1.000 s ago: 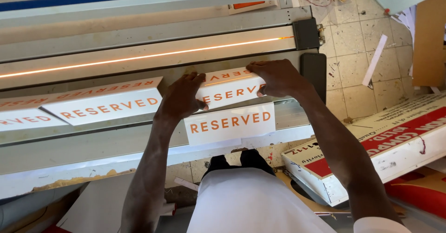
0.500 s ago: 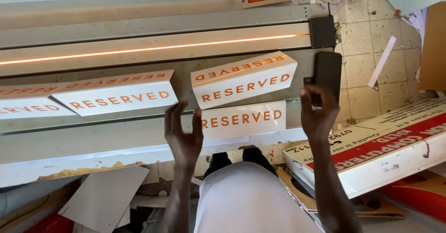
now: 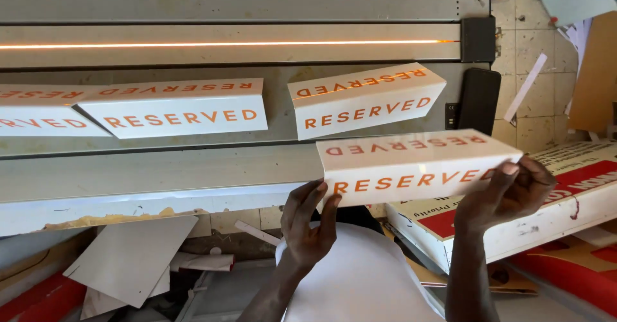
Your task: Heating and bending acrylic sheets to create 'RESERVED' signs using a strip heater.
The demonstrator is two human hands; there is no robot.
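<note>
Both hands (image 3: 308,222) grip folded sign (image 3: 414,164) — ends

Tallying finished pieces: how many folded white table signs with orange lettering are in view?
4. One sign held between the left hand and right hand; three on the machine bed: right, middle, and left, cut off by the edge.

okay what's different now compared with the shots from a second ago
The nearest folded white sign has been lifted off the machine bed and pulled toward the person, gripped at its ends by the left hand and the right hand, which had been empty. The other folded signs lie on the bed as before.
</note>
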